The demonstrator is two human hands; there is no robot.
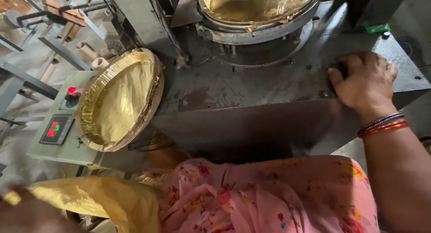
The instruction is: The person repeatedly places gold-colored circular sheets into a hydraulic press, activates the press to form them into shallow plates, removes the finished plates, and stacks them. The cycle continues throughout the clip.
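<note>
The right hand (364, 82) is resting on the grey steel bench (251, 87) of the press, knuckles up and fingers curled down over a dark spot near the front edge; whether it is gripping anything under there is hidden. Thin bangles (381, 124) are circling its wrist. The left hand is not showing in the head view, so its state cannot be told.

The nearest loose thing is the stack of gold foil plates (120, 100), leaning tilted against the bench's left side, well apart from the right hand. The plates are looking light and thin, pressed paperboard with a shiny, crinkling foil face and a rolled, fluted rim. They would likely be bending or denting easily, and the foil would be slipping a little under dry fingers, so the rim edge seems the safest place for taking hold.

Above, a round metal die (258, 17) is holding a sheet of gold foil in its ring. To the left, a pale control box (60, 125) is glowing with a red display. Pink floral cloth (269, 197) is covering the person's lap below.
</note>
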